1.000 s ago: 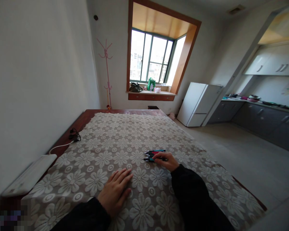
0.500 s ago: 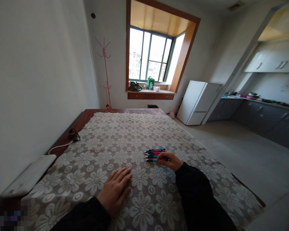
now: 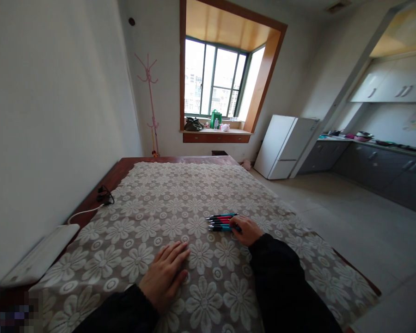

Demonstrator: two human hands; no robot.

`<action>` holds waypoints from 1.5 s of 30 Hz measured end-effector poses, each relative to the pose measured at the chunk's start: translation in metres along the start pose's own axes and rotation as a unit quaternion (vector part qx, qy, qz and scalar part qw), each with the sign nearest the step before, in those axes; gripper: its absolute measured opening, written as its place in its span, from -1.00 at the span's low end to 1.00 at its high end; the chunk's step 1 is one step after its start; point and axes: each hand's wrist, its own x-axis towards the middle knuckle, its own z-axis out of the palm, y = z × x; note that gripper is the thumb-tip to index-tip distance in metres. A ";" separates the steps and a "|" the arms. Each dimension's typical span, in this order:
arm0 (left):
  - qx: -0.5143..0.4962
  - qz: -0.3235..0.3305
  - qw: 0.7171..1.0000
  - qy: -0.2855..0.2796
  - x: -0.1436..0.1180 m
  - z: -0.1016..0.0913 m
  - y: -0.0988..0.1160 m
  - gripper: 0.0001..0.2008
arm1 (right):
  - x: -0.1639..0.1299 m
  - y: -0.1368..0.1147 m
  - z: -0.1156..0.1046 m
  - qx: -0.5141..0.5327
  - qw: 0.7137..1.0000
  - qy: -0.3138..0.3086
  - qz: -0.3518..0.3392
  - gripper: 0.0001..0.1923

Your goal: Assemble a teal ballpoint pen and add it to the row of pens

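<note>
The right hand (image 3: 247,230) is curling its fingers over the pens (image 3: 223,220), perhaps steadying them, grip unclear, while the left hand (image 3: 164,275) is lying flat, thumb apart.

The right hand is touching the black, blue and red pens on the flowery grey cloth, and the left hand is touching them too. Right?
Not quite: the left hand lies palm down on the grey cloth with white flowers, apart from the black, blue and red pens, as the head view shows. The right hand is touching the pens.

Pens (image 3: 220,222) on tablecloth (image 3: 175,203), far ends seemingly under right hand (image 3: 247,230).
</note>
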 end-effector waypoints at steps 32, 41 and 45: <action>-0.002 0.007 1.000 0.011 0.001 -0.002 0.001 -0.45 | 0.004 -0.029 -0.002 -0.121 0.992 -0.035 -0.006 -0.95; -0.004 0.005 1.000 0.015 0.000 -0.001 0.000 -0.45 | 0.004 -0.046 -0.002 -0.190 0.980 -0.048 0.026 -0.88; 0.000 -0.002 1.000 0.007 0.000 0.000 0.000 -0.45 | 0.005 -0.047 0.000 -0.189 0.980 -0.065 0.018 -0.83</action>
